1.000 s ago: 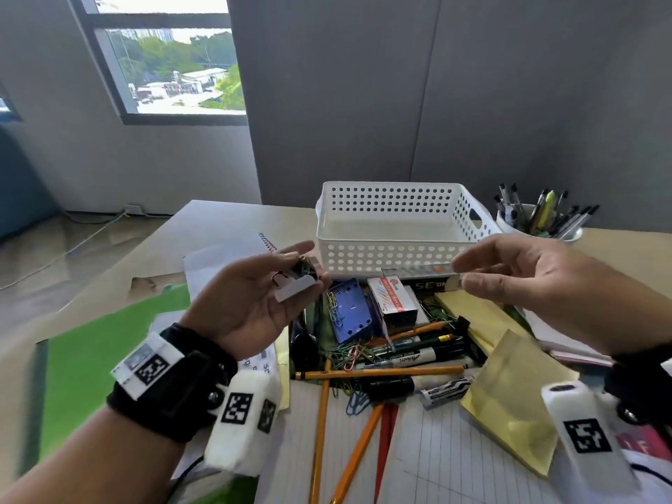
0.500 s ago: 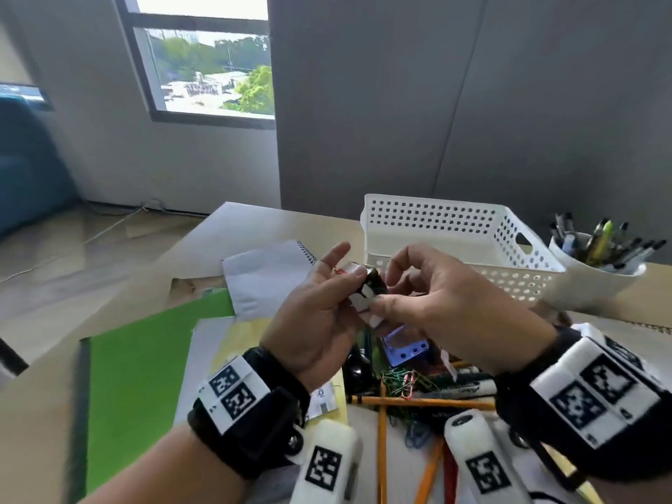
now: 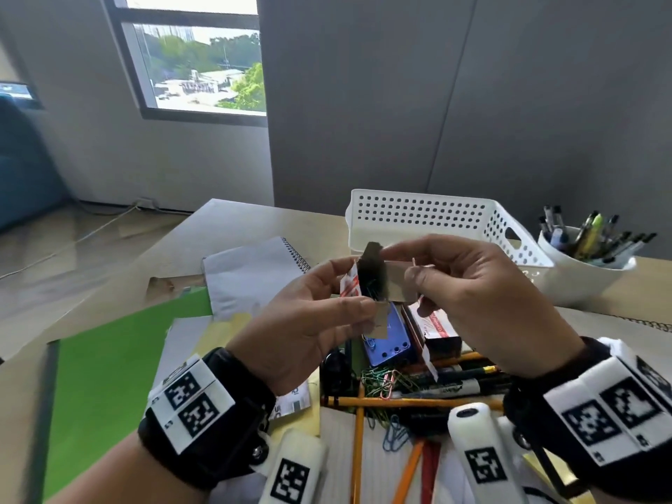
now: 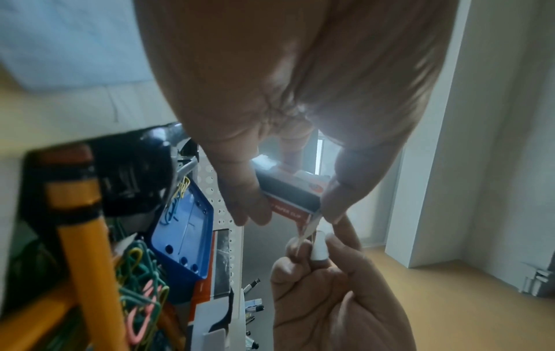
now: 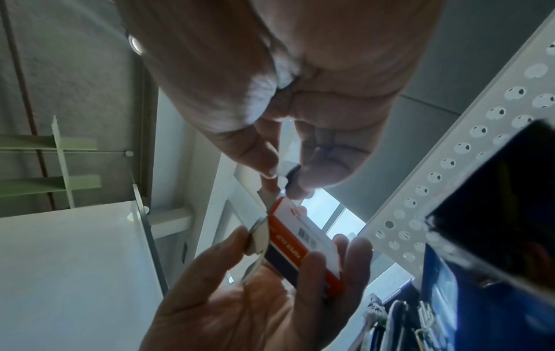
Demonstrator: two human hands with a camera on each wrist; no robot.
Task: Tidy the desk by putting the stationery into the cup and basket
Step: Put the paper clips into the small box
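Two hands hold one small paper-clip box in the air above the desk, in front of the white perforated basket. We see the left hand gripping the box body between thumb and curled fingers; the left wrist view shows the same box with its red and dark sides clamped between thumb and fingertip. The right hand pinches the open end flap of the box between thumb and forefinger; in the right wrist view the box sits against the left hand's fingers while the right hand's fingertips close on the flap at its upper end.

Below the hands, we note a blue plastic tray, a second red-and-white box, loose coloured paper clips, markers and yellow pencils heaped on the desk. Right of the basket stands a white cup filled with pens. A green folder and a spiral notebook lie to the left.
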